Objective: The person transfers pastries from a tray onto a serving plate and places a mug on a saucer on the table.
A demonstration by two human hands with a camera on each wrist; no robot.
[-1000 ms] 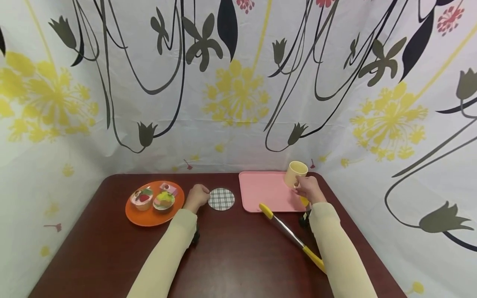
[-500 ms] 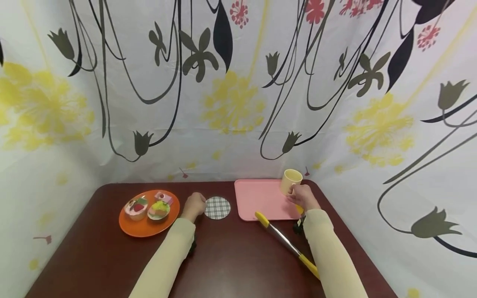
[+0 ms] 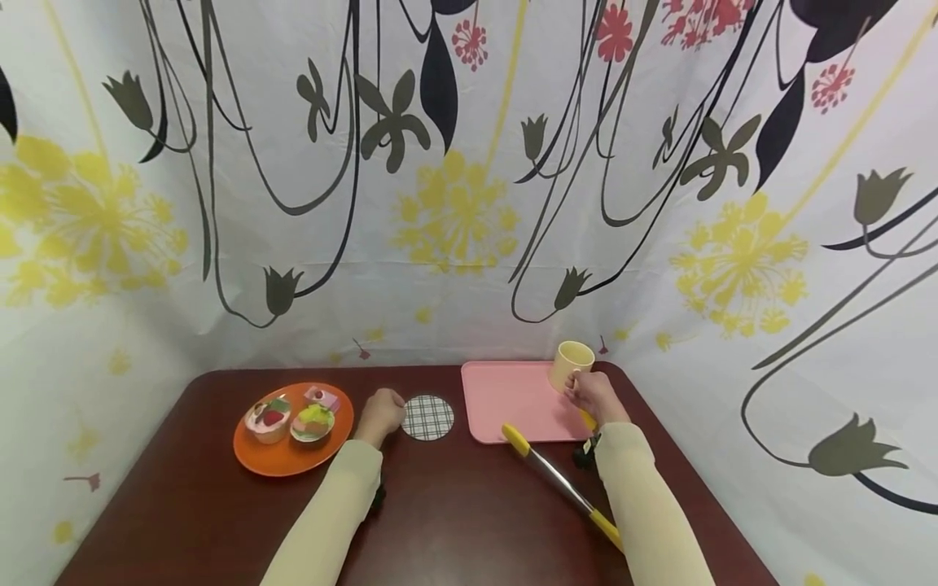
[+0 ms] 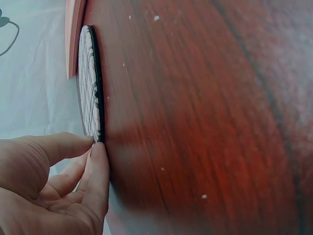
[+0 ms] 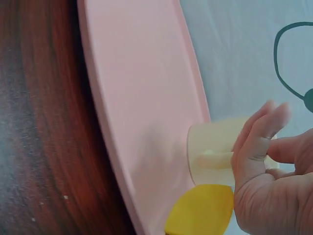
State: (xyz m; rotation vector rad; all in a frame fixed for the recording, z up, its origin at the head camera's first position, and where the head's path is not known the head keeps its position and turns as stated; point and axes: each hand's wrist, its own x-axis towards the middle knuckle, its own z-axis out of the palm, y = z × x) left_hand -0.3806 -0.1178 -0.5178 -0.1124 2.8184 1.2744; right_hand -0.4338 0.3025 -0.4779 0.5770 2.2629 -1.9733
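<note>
My left hand pinches the near-left edge of a round checked coaster between thumb and fingertips. The left wrist view shows the coaster lying flat on the table, its dark rim against the wood. At the right, a cream mug stands upright on the back right corner of a pink tray. My right hand holds the mug by its handle, and its fingers partly hide that handle. In the right wrist view, a yellow tip lies just beside this hand and the mug.
Yellow-tipped tongs lie slanting across the table, one tip against the tray's front edge and the far end under my right sleeve. An orange plate with several toy cakes sits left of my left hand. A flower-print cloth hangs behind the table.
The head view has tilted, so the whole table appears lower. My right fingers have curled in more at the mug handle. The left hand, coaster, mug and tray keep their places.
</note>
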